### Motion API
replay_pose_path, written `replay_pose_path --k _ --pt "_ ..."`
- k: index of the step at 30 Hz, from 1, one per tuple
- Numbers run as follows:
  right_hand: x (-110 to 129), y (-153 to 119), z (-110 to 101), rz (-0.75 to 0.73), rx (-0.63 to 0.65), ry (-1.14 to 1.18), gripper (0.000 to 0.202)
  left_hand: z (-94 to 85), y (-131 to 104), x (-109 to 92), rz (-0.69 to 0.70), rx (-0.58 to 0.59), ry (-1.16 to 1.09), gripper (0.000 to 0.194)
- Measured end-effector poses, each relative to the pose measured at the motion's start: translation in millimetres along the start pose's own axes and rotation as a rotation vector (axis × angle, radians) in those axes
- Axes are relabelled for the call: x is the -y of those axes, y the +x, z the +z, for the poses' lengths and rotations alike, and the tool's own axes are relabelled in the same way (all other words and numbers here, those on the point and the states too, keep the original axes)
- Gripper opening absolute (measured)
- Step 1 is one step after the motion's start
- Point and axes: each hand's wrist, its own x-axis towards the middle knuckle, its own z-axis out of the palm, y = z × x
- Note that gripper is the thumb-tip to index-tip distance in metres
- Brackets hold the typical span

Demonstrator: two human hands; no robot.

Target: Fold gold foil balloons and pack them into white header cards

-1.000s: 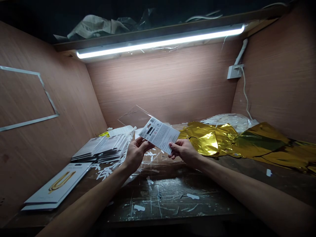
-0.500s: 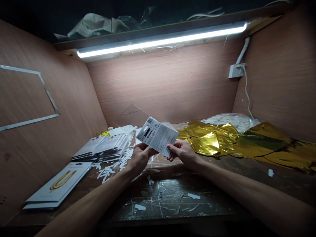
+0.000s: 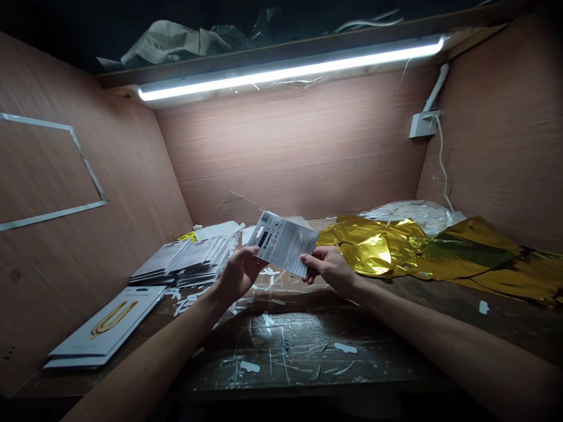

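Observation:
Both of my hands hold a white printed card with a clear plastic sleeve above the table. My left hand grips the card's lower left corner, and my right hand pinches its lower right edge. The card is tilted, with its printed back towards me. The sleeve's flap sticks up behind the card and is nearly edge-on.
A fanned stack of white cards lies at the left, with a card showing a gold letter U nearer me. Crumpled gold foil covers the right side. White paper scraps litter the taped table. Wooden walls enclose three sides.
The clear sleeve's flap has folded back from a wide open sheet to a thin edge. The card has dropped slightly and turned between my hands.

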Motion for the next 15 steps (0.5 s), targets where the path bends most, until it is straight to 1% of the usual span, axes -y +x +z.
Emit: replay_pose_path --k 2,3,4,6,11,15 --pt "0 0 0 0.001 0.017 -0.021 0.054 -4.7 6 -4 0.072 -0.16 -0.043 0.022" --pt "-1 0 0 -0.001 0.023 -0.027 0.054 -5.9 8 -4 0.092 -0.213 -0.049 0.019" --pt "-2 0 1 -0.003 0.024 -0.031 0.054 -6.1 9 -3 0.098 -0.24 -0.051 0.018" --pt "-3 0 3 -0.003 0.018 -0.035 0.055 -3.4 9 3 0.087 -0.256 -0.056 0.017" --pt "-2 1 7 -0.001 0.019 -0.045 0.057 10.5 4 19 0.073 -0.282 -0.066 0.011" --pt "7 2 5 0.026 0.066 -0.044 0.057 12.5 5 18 0.045 -0.293 -0.067 0.011"
